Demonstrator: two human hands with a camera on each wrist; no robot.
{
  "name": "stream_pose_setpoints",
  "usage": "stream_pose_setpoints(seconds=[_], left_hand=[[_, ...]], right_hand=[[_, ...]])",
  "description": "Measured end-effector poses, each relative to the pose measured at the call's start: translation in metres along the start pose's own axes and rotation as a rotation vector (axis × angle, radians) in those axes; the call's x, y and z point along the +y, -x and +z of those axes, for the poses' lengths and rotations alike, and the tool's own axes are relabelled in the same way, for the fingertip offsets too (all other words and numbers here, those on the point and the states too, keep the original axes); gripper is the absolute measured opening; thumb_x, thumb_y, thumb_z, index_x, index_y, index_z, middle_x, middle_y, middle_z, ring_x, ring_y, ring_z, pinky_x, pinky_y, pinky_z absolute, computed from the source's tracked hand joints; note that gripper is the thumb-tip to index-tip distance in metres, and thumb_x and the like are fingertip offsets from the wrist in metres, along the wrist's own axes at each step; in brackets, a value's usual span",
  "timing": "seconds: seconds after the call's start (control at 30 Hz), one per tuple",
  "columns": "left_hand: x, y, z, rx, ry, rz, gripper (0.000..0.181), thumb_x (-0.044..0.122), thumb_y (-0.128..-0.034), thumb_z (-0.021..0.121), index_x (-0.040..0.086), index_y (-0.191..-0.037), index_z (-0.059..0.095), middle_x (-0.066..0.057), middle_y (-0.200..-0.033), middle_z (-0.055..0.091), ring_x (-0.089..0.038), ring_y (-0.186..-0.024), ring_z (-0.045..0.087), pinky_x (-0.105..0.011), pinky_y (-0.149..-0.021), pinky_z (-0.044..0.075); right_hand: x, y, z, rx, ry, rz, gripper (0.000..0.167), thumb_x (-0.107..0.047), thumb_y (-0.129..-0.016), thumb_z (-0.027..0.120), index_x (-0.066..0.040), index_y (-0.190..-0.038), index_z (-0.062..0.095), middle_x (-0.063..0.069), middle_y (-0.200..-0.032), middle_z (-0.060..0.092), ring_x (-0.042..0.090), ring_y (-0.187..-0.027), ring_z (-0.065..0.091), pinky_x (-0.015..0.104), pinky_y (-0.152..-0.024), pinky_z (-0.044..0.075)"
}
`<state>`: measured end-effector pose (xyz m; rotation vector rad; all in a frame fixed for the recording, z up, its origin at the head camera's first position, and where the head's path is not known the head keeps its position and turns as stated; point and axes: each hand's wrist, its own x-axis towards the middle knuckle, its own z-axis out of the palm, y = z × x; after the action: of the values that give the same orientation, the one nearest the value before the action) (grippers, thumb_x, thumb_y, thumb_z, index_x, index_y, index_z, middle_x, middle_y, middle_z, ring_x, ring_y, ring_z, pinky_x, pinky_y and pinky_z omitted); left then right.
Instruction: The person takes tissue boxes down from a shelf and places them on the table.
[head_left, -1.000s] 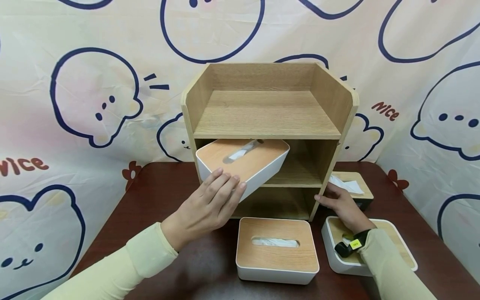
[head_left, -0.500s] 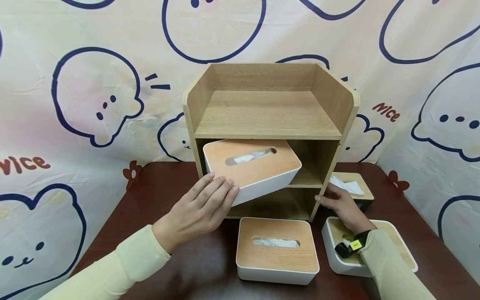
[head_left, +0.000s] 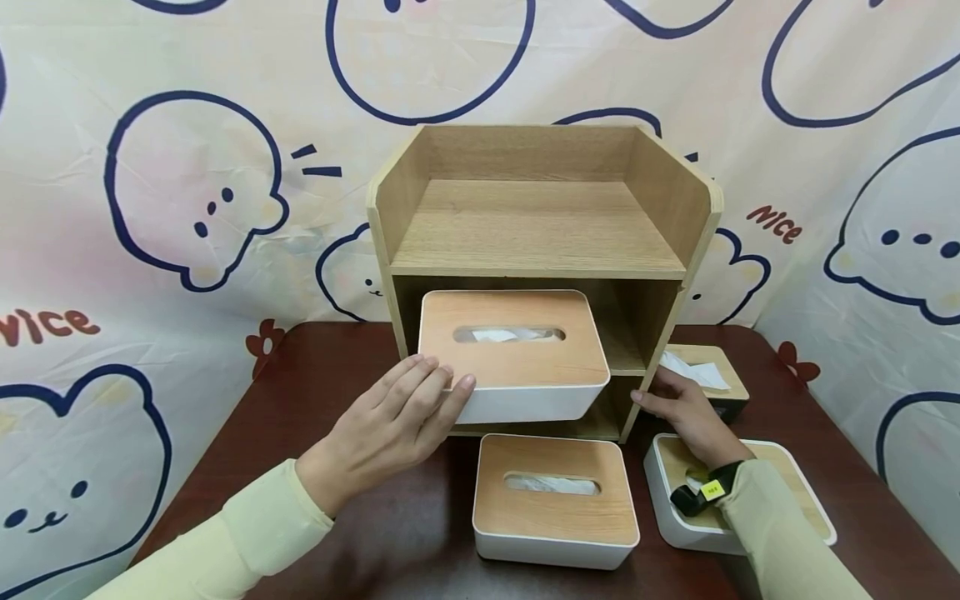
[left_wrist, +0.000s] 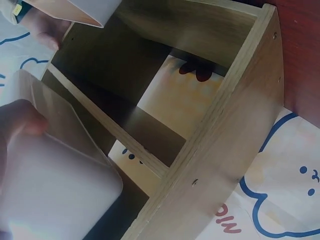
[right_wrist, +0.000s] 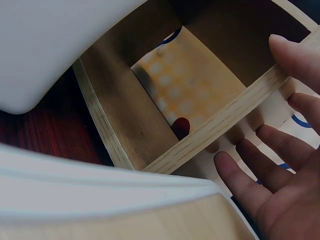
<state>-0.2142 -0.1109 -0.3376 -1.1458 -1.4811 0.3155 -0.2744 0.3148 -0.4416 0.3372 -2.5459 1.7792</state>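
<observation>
In the head view my left hand (head_left: 386,429) holds a white tissue box (head_left: 517,402) with a wood-look lid by its left front corner. Its fingers lie on the lid; in the left wrist view the thumb (left_wrist: 32,120) presses the white underside. The box is off the table, in front of the middle compartment of a small wooden shelf (head_left: 536,225). My right hand (head_left: 686,412) grips the shelf's right side panel. In the right wrist view its thumb (right_wrist: 295,57) is at the front edge and the fingers (right_wrist: 270,160) touch the outer face.
A second white tissue box (head_left: 555,521) stands on the dark red table (head_left: 405,517) before the shelf. Another wood-lidded box (head_left: 787,483) lies under my right forearm. A black tissue box (head_left: 708,367) with a wood-look top stands right of the shelf.
The left hand has drawn the tissue box forward and down out of the middle compartment. The box has turned from slanted to nearly square with the shelf. The right hand stays put.
</observation>
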Motion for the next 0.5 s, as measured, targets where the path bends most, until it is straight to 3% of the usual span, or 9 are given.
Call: stream_pose_setpoints(seconds=[0.23, 0.5], left_hand=[[-0.002, 0.004, -0.003, -0.013, -0.011, -0.067, 0.034, -0.011, -0.0973, 0.045, -0.006, -0.131, 0.048, -0.025, -0.110, 0.052, -0.038, -0.100, 0.056, -0.045, -0.096, 0.047], [-0.004, 0.007, -0.012, -0.050, -0.009, -0.053, 0.025, -0.009, -0.0988, 0.043, -0.009, -0.123, 0.051, -0.027, -0.119, 0.053, -0.039, -0.104, 0.057, -0.044, -0.096, 0.047]], right_hand=[[0.000, 0.000, 0.000, 0.002, -0.014, -0.007, 0.062, -0.022, -0.095, 0.067, -0.005, -0.148, 0.040, 0.023, -0.139, 0.049, 0.038, -0.122, 0.050, 0.022, -0.087, 0.047], [-0.002, 0.002, 0.001, -0.004, -0.007, -0.010, 0.062, -0.022, -0.095, 0.066, -0.005, -0.148, 0.040, 0.022, -0.140, 0.048, 0.040, -0.125, 0.047, 0.021, -0.088, 0.045]])
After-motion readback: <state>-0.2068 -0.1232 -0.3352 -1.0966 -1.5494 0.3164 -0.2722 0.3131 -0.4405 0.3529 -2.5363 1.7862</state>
